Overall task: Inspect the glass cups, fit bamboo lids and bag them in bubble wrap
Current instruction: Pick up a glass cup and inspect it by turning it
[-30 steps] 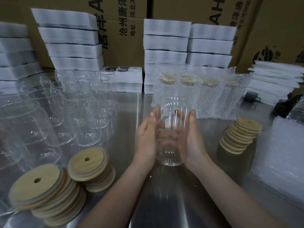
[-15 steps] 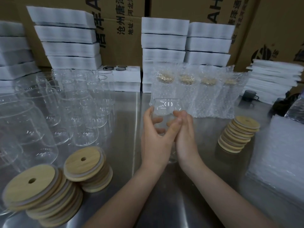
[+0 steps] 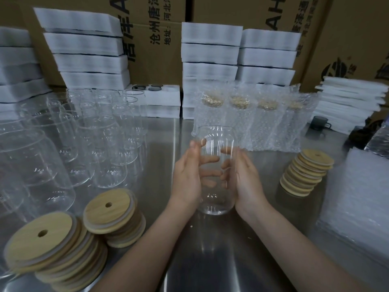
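Grips clear can-shaped glass cup (image 3: 216,169) upright mid-frame with left hand (image 3: 186,175) and right hand (image 3: 246,180), one each side, wrapped round it, likely for flaw-checking.

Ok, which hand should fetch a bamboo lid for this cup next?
Probably the right hand: the lid stack stands level beside it, and the left hand can hold the glass cup alone. The left-side stacks lie back toward the body.
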Tool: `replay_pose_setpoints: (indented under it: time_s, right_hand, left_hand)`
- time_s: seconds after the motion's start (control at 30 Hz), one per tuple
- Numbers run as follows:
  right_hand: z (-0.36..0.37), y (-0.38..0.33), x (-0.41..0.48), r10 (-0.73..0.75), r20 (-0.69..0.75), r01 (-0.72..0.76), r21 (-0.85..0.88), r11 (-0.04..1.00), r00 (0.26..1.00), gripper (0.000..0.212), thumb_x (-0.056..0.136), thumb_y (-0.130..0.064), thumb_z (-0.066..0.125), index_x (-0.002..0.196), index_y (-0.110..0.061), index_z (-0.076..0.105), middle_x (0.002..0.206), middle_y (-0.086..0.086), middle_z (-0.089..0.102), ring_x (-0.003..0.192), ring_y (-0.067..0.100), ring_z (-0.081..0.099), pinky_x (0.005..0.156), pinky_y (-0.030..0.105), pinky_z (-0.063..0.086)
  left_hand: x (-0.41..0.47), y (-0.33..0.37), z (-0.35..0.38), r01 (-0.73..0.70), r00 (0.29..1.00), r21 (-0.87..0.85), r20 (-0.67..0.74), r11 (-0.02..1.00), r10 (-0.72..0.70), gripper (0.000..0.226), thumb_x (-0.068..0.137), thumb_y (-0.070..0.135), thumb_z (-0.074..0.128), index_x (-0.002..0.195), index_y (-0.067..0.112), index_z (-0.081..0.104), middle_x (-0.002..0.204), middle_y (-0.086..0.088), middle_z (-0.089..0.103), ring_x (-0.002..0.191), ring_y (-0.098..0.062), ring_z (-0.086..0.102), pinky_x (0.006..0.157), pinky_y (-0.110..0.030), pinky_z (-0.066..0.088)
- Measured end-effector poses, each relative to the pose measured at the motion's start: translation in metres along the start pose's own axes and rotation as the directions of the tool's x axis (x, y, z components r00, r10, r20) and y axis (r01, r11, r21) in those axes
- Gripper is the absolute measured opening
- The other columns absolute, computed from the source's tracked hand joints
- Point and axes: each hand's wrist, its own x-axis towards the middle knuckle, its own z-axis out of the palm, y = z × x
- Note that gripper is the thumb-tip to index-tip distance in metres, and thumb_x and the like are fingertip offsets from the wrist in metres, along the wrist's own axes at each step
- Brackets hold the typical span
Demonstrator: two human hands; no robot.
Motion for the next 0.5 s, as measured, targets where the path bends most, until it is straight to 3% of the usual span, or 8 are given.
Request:
replay_pose_setpoints:
  time_s: [0.07,0.17,0.3,0.4,0.5]
  right_hand:
    - [0.001,0.0,0.0,0.042,0.013,-0.043,0.049,0.998,0.999,0.036,0.103,-0.041,0.044,0.093,-0.022,0.073,0.06,-0.008,0.064,0.048,0.002,0.059,0.044,0.018,0.045]
    - [0.004,0.002,-0.001,0.126,0.062,-0.134,0.153,0.979,0.99,0.053,0.103,-0.047,0.038,0.079,-0.025,0.08,0.068,0.001,0.073,0.061,0.012,0.071,0.051,0.021,0.053]
    - [0.007,-0.001,-0.005,0.179,0.175,-0.22,0.251,0.943,0.968,0.051,0.098,-0.058,0.032,0.116,-0.028,0.068,0.107,0.01,0.075,0.098,0.029,0.072,0.079,0.046,0.059]
    - [0.01,-0.002,-0.006,0.171,0.241,-0.228,0.23,0.946,0.955,0.052,0.088,-0.064,0.034,0.121,-0.034,0.06,0.11,0.013,0.073,0.098,0.039,0.071,0.071,0.047,0.061]
    - [0.013,-0.003,-0.005,0.108,0.174,-0.139,0.177,0.974,0.979,0.048,0.097,-0.06,0.029,0.121,-0.032,0.06,0.103,0.014,0.075,0.087,0.035,0.073,0.07,0.046,0.061]
  left_hand:
    - [0.001,0.0,-0.001,0.061,0.998,-0.042,0.005,0.997,-0.061,0.068,0.083,0.064,0.038,0.129,0.019,0.061,0.1,-0.014,0.075,0.084,-0.03,0.075,0.062,-0.036,0.06]
    - [0.001,-0.001,-0.001,0.088,0.996,-0.087,-0.022,0.992,-0.09,0.054,0.098,0.049,0.036,0.132,0.013,0.06,0.111,-0.014,0.073,0.096,-0.027,0.073,0.082,-0.037,0.061]
    - [0.004,0.0,-0.006,-0.062,0.988,-0.031,-0.145,0.998,0.057,0.032,0.103,0.02,0.046,0.128,0.011,0.063,0.124,-0.008,0.069,0.118,-0.02,0.064,0.107,-0.045,0.046]
    - [0.004,0.0,-0.011,-0.193,0.935,0.098,-0.281,0.976,0.214,0.028,0.098,0.002,0.053,0.111,0.02,0.07,0.109,0.0,0.074,0.105,-0.014,0.069,0.097,-0.04,0.054]
    - [-0.001,0.0,-0.006,-0.256,0.905,0.134,-0.316,0.957,0.286,0.027,0.099,0.001,0.05,0.107,0.016,0.071,0.101,0.002,0.075,0.092,-0.006,0.071,0.079,-0.023,0.057]
